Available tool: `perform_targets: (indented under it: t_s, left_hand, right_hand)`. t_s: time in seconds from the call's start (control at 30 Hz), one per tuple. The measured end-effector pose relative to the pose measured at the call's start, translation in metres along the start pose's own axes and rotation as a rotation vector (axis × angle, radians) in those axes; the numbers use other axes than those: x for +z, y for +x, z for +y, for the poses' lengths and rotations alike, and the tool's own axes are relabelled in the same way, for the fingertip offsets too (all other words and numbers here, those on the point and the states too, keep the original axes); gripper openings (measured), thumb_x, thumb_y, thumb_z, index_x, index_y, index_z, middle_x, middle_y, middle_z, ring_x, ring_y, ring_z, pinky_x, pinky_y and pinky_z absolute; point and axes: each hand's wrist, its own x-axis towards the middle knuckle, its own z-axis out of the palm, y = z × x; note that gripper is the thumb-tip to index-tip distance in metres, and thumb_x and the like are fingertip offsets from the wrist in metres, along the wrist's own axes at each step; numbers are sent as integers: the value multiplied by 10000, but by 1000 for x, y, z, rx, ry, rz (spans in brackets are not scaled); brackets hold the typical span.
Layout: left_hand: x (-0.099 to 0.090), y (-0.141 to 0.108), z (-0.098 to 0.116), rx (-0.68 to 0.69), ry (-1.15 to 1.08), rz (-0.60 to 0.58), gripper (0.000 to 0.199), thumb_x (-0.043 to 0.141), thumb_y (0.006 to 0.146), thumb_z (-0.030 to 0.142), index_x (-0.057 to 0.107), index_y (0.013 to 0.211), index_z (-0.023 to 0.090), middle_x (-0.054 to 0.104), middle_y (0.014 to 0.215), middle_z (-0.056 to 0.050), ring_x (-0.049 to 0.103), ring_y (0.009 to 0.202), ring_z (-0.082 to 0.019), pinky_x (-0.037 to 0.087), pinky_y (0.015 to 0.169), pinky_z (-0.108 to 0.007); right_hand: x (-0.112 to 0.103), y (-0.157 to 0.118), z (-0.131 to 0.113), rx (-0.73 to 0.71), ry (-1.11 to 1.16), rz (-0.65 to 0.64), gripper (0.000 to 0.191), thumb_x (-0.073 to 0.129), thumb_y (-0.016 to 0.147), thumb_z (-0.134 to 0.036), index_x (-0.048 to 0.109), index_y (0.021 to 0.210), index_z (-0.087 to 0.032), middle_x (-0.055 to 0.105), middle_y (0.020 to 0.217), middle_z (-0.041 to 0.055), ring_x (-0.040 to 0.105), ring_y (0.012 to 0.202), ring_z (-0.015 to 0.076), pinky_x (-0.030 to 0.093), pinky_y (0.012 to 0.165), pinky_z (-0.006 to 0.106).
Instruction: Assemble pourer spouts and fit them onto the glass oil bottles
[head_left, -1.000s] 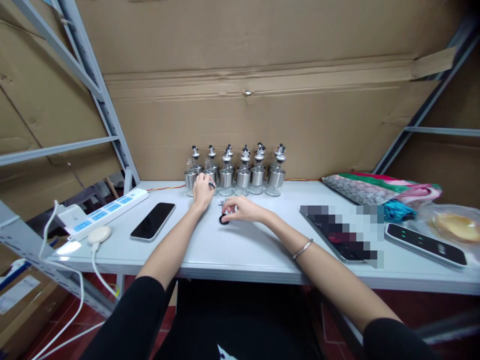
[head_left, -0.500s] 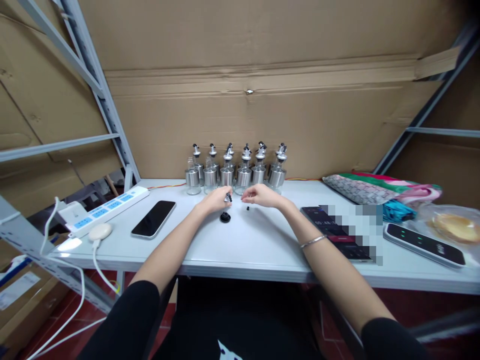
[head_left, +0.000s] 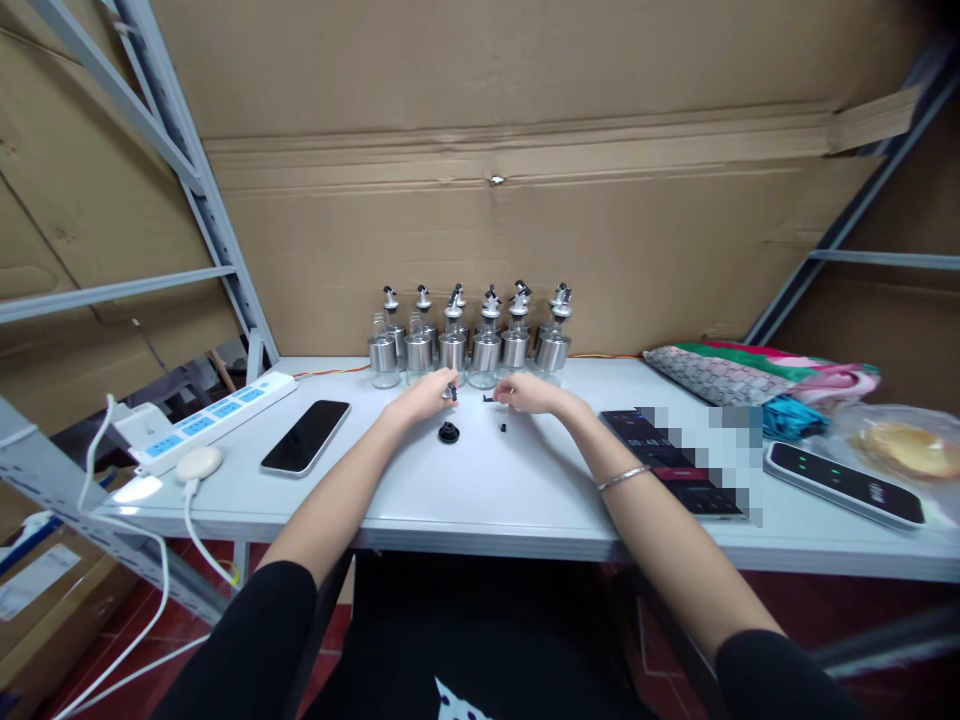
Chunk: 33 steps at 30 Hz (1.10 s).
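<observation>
White tabletop, cardboard behind, steel-banded bottles ranked beyond both hands — pourer spout gripped by left hand, black stopper nearby, smartphone farther left, black piece pinched by right hand

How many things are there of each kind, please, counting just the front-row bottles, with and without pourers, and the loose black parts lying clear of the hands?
Front-row bottles with pourers: 4
Front-row bottles without pourers: 2
Round black part: 1
Tiny black part: 1
Total: 8
</observation>
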Motion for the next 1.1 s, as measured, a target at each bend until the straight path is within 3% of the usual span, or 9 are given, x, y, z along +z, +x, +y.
perform_targets:
  t_s: [0.13,0.3,0.43,0.6,0.77,0.93,1.03,1.1]
  left_hand:
    - [-1,0,-2,7,-10,11,229,670,656,140,512,807,207,554,885,-16,555,825,-184,435,752,-283]
    - [-10,1,-11,-30,-22,54,228,687,640,164,491,750,201,539,797,-4,544,781,-179,436,721,-281]
    - [-16,0,-6,-73,-34,126,248,651,714,220,459,870,202,542,793,-3,550,744,-169,421,676,-267]
    - [-22,-1,21,-106,-37,178,400,676,727,412,413,941,198,545,717,10,578,638,-182,373,568,-246]
    - [-24,-2,38,-45,57,157,417,688,677,519,475,848,204,567,680,17,597,634,-175,354,552,-223]
    - [-22,-3,41,-23,106,116,240,642,735,401,533,700,191,606,640,-15,603,639,-197,354,555,-242]
    - [-21,-4,44,-33,167,103,112,578,765,295,567,778,185,645,703,-52,627,691,-232,362,565,-260]
    - [-20,-4,46,-61,223,89,139,560,768,280,574,866,183,664,754,-74,641,741,-259,375,576,-269]
  right_hand:
    - [10,8,4,-27,-69,83,352,479,725,6,707,952,-136,700,1036,130,637,975,247,468,843,301]
    - [14,7,1,-70,-98,83,292,499,710,2,728,816,-144,718,949,116,648,906,236,468,800,271]
    - [8,5,-8,-88,-79,140,217,494,791,-95,702,816,-152,714,900,92,634,831,204,458,748,264]
    - [2,0,-25,-210,105,395,246,441,884,-289,630,935,-139,669,885,77,586,782,166,447,726,266]
    - [4,-4,-33,-398,182,569,269,492,816,-229,563,1066,-163,625,922,69,572,762,161,454,713,278]
    - [2,-10,-34,-444,103,629,410,542,727,-176,538,1137,-183,595,971,68,574,808,178,460,770,297]
    - [1,-12,-35,-456,54,621,394,559,721,-190,565,1115,-178,601,998,74,582,848,190,456,801,298]
    - [2,-11,-36,-461,35,609,389,567,733,-216,571,1120,-180,606,1038,82,587,885,199,457,809,301]
